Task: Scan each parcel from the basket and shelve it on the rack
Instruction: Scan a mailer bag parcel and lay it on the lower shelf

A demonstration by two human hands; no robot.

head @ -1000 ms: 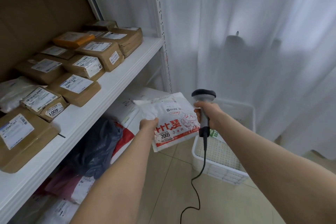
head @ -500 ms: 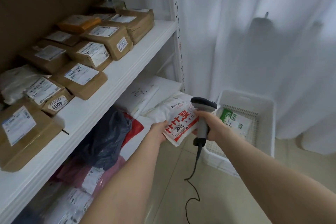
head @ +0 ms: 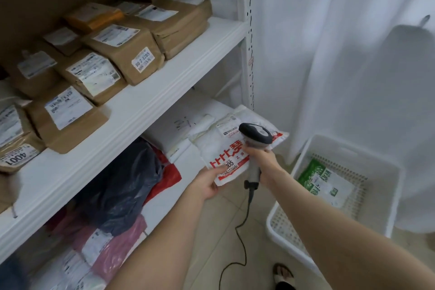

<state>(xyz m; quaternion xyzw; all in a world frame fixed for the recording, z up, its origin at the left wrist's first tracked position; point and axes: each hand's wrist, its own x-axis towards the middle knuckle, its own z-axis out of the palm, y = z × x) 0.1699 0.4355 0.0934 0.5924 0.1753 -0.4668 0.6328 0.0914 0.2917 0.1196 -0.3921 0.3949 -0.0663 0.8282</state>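
Observation:
My left hand (head: 207, 183) grips the near edge of a white parcel with red print (head: 226, 150), which lies partly over other white parcels on the lower shelf of the white rack (head: 131, 122). Just right of it, my right hand (head: 261, 160) holds a grey corded barcode scanner (head: 255, 135) upright, its dark head over the parcel's far end. The white plastic basket (head: 390, 198) stands on the floor at the right with a green and white parcel (head: 326, 183) inside.
Brown cardboard parcels (head: 122, 54) with labels fill the upper shelf. The lower shelf holds a dark blue bag (head: 120, 186), a red bag, a pink bag (head: 117, 247) and white mailers. A white curtain (head: 341, 54) hangs behind. The scanner cord (head: 242, 231) trails over the tiled floor, near a sandalled foot (head: 283, 274).
The parcel has gone down and left from in front of the basket onto the lower shelf's white parcels. My right hand followed with the scanner, and my view tilted downward.

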